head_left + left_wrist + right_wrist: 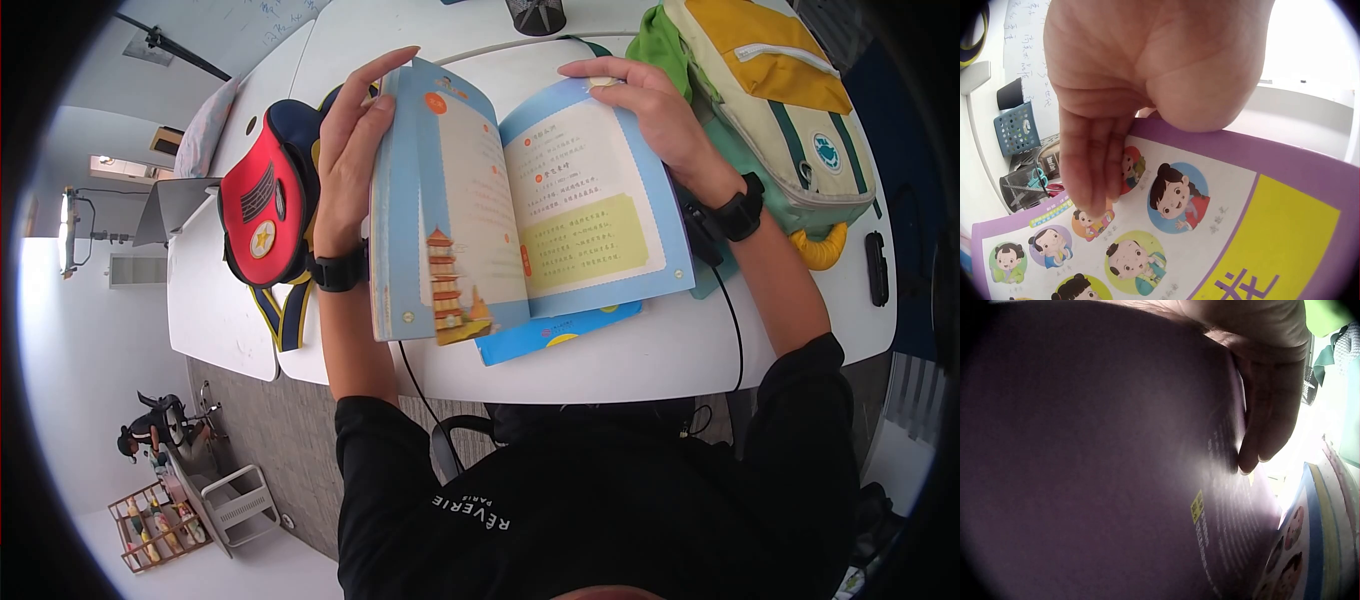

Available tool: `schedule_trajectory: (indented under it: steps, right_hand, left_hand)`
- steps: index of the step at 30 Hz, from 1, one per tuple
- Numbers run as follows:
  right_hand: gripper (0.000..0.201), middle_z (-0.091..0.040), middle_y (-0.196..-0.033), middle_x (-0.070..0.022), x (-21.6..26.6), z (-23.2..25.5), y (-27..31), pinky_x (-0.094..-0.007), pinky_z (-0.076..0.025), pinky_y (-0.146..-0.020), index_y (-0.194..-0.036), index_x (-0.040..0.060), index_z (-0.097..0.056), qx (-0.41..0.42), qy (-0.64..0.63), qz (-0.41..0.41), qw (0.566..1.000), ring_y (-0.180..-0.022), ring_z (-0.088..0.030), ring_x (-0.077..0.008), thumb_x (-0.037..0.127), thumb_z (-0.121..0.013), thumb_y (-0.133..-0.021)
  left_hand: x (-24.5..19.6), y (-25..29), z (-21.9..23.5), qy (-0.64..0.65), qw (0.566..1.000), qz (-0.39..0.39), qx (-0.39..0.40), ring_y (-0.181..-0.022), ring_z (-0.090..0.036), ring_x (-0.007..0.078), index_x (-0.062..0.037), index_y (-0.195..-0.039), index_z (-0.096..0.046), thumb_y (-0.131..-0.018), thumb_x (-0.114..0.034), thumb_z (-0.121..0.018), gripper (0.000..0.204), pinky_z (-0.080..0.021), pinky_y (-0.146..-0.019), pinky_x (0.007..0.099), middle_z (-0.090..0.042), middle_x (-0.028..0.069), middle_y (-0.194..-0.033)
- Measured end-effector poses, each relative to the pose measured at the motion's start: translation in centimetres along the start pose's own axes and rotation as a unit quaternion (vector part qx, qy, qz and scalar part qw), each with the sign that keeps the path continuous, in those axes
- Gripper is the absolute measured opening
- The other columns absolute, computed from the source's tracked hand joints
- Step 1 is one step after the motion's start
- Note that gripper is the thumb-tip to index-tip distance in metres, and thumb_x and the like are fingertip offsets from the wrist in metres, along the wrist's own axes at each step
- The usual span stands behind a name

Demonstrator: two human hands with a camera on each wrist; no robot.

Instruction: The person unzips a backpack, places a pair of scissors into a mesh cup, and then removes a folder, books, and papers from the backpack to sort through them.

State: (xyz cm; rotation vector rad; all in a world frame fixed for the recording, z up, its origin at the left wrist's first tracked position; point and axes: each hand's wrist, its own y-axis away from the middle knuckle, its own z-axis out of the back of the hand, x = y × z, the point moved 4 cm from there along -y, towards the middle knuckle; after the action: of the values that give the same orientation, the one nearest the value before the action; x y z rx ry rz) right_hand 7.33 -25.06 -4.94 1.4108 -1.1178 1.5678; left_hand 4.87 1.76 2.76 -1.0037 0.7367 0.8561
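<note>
An open book [590, 200] with blue-edged pages is held up above the white table. My left hand [352, 150] grips its left edge; in the left wrist view, the fingers of that hand [1147, 81] lie against the purple cover [1272, 150] with cartoon children on it. At the upper right corner of the book, my right hand [660, 115] pinches the page edge, thumb on the page. The right wrist view shows the fingers of this hand [1266, 394] behind the dark purple back cover [1097, 450]. Beneath the open book lies a blue book [560, 332], partly hidden.
A red and navy bag [265, 200] lies on the left of the white table [640, 370]. A cream, yellow and green backpack [790, 120] is on the right, near a black object [877, 268]. A mesh pen holder [536, 16] stands at the far edge. Black cables run beside both arms.
</note>
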Motion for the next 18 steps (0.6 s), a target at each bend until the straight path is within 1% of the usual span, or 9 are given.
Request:
schedule_trajectory:
  steps: [3,7,9,10,12,13,15,16,18]
  right_hand:
    - [0.037,-0.068,-0.109,-0.0095,-0.12,0.09,-0.07,-0.0226,-0.053,-0.081,-0.128,0.0019,-0.061,0.002,0.009,0.003,1.0,-0.091,-0.067,-0.0108,0.014,-0.05,-0.095]
    - [0.038,-0.068,-0.112,-0.0101,-0.02,-0.03,-0.01,-0.0231,-0.052,-0.083,-0.128,0.0019,-0.062,-0.003,-0.003,0.006,1.0,-0.094,-0.066,-0.0114,0.016,-0.046,-0.096]
    - [0.04,-0.067,-0.114,-0.0108,0.21,0.14,-0.06,-0.0238,-0.052,-0.085,-0.13,0.0024,-0.06,-0.032,0.006,0.068,0.997,-0.095,-0.066,-0.0123,0.022,-0.041,-0.1]
    - [0.04,-0.067,-0.114,-0.0108,0.31,-0.14,0.11,-0.0238,-0.052,-0.085,-0.13,0.0024,-0.06,-0.032,0.007,0.068,0.997,-0.095,-0.066,-0.0123,0.022,-0.041,-0.1]
    - [0.039,-0.069,-0.102,-0.0103,0.85,-0.46,0.71,-0.0245,-0.05,-0.081,-0.119,-0.001,-0.065,-0.117,-0.059,0.049,0.99,-0.09,-0.065,-0.0122,0.024,-0.04,-0.102]
    - [0.039,-0.069,-0.102,-0.0103,0.81,-0.32,0.67,-0.0245,-0.05,-0.081,-0.119,-0.001,-0.065,-0.117,-0.059,0.049,0.99,-0.09,-0.065,-0.0122,0.024,-0.04,-0.102]
    - [0.041,-0.068,-0.102,-0.01,0.32,-0.46,0.38,-0.0246,-0.05,-0.082,-0.121,-0.001,-0.063,-0.018,-0.142,0.005,0.99,-0.092,-0.065,-0.0121,0.027,-0.039,-0.103]
    - [0.041,-0.068,-0.102,-0.01,0.24,-0.15,0.36,-0.0246,-0.05,-0.082,-0.121,-0.001,-0.063,-0.018,-0.142,0.005,0.99,-0.092,-0.065,-0.0121,0.027,-0.039,-0.103]
    - [0.042,-0.067,-0.107,-0.0096,0.28,0.01,0.28,-0.0223,-0.051,-0.085,-0.136,0.0038,-0.055,0.026,-0.106,0.019,0.994,-0.095,-0.065,-0.0105,0.025,-0.041,-0.103]
  left_hand:
    - [-0.09,0.01,0.29,-0.028,1.0,0.006,0.006,-0.073,-0.062,0.0075,-0.003,-0.139,-0.052,-0.099,-0.017,-0.043,0.044,-0.047,-0.069,0.0209,-0.068,0.0085,-0.086]
    - [-0.38,0.08,-0.03,-0.018,1.0,0.001,0.001,-0.072,-0.062,0.0077,-0.0031,-0.139,-0.052,-0.098,-0.017,-0.043,0.044,-0.047,-0.067,0.0211,-0.068,0.0083,-0.084]
    - [-0.28,0.01,0.08,-0.022,1.0,-0.017,0.009,-0.073,-0.063,0.008,-0.0032,-0.139,-0.052,-0.098,-0.017,-0.043,0.044,-0.047,-0.068,0.0214,-0.068,0.0088,-0.084]
    - [-0.29,0.04,0.07,-0.022,1.0,-0.017,0.009,-0.073,-0.063,0.008,-0.0032,-0.139,-0.052,-0.098,-0.017,-0.043,0.044,-0.047,-0.068,0.0214,-0.068,0.0088,-0.084]
    - [-0.3,0.08,0.06,-0.024,1.0,-0.011,0.005,-0.073,-0.063,0.0082,-0.0036,-0.139,-0.052,-0.098,-0.017,-0.043,0.044,-0.048,-0.068,0.0217,-0.068,0.009,-0.085]
    - [-0.26,0.1,0.08,-0.024,1.0,-0.011,0.005,-0.073,-0.063,0.0082,-0.0036,-0.139,-0.052,-0.098,-0.017,-0.043,0.044,-0.048,-0.068,0.0217,-0.068,0.009,-0.085]
    - [-0.18,0.11,0.1,-0.028,0.999,-0.014,0.01,-0.074,-0.063,0.0085,-0.0038,-0.139,-0.052,-0.098,-0.017,-0.043,0.044,-0.048,-0.069,0.022,-0.068,0.0093,-0.085]
    - [-0.23,0.1,0.08,-0.028,0.999,-0.014,0.01,-0.074,-0.063,0.0085,-0.0038,-0.139,-0.052,-0.098,-0.017,-0.043,0.044,-0.048,-0.069,0.022,-0.068,0.0093,-0.085]
    - [-0.2,0.05,0.08,-0.022,1.0,0.005,0.003,-0.076,-0.063,0.009,-0.004,-0.139,-0.052,-0.098,-0.017,-0.042,0.044,-0.048,-0.07,0.0224,-0.068,0.0096,-0.086]
